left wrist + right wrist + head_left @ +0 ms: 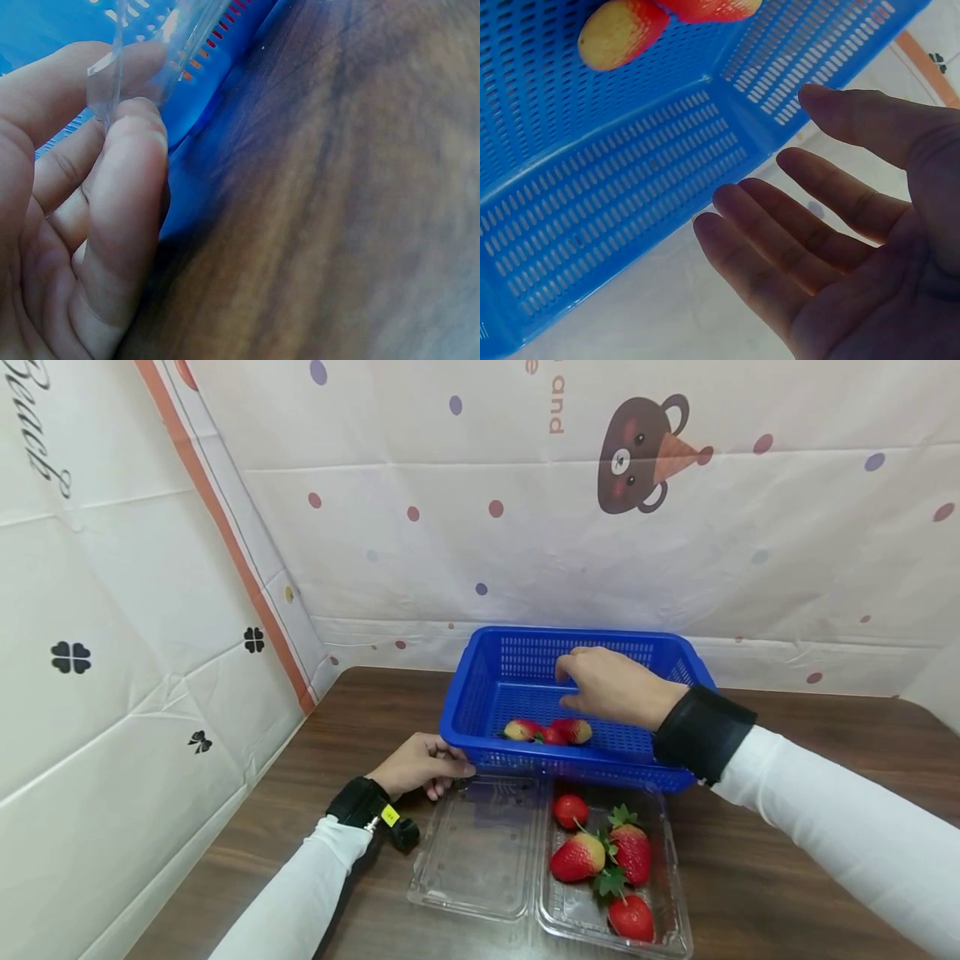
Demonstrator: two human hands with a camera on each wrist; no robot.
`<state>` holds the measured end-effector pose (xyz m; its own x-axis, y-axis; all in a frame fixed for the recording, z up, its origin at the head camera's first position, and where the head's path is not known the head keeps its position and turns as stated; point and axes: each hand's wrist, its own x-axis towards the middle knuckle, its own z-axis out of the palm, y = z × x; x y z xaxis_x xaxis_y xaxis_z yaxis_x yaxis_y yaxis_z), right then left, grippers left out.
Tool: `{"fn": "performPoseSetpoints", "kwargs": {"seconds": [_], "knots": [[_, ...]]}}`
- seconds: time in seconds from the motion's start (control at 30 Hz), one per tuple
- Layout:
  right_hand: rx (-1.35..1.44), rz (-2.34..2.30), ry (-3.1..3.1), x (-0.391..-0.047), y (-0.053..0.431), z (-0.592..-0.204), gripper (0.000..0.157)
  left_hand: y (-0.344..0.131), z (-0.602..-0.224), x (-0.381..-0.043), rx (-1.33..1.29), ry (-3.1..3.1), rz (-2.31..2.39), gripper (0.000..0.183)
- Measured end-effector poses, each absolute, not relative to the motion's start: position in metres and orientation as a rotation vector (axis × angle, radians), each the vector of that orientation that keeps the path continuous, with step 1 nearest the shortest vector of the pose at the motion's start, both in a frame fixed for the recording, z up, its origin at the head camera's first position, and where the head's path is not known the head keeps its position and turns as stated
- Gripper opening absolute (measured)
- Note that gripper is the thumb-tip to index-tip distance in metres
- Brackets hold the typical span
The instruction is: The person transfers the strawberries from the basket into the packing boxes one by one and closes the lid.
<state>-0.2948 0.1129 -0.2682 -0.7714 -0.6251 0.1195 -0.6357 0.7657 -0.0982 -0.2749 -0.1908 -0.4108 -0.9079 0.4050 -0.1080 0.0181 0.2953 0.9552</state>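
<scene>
My left hand (423, 766) is at the far left corner of the clear plastic clamshell box (480, 860), by the basket's front left corner. In the left wrist view, its thumb and forefinger pinch the edge of the clear lid (105, 82). My right hand (615, 685) hangs over the blue basket (555, 764), fingers apart and holding nothing. Several red-and-yellow strawberries (522, 729) lie inside the basket near its front wall. The box's right half holds a strawberry with a pale yellow top (577, 857), a redder strawberry (632, 852) and round red fruits (571, 811).
The basket and the box sit on a dark wood table (810, 827), the box right in front of the basket. Behind them hangs a white printed cloth (420, 552), which also covers the left side.
</scene>
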Motion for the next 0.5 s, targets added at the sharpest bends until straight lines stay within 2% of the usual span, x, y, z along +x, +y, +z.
{"fn": "performPoseSetpoints", "kwargs": {"seconds": [0.5], "knots": [[1.064,0.124,-2.961,-0.322,0.12,-0.281,0.032,-0.19,-0.41,-0.276,0.364,2.247,1.634,0.028]]}}
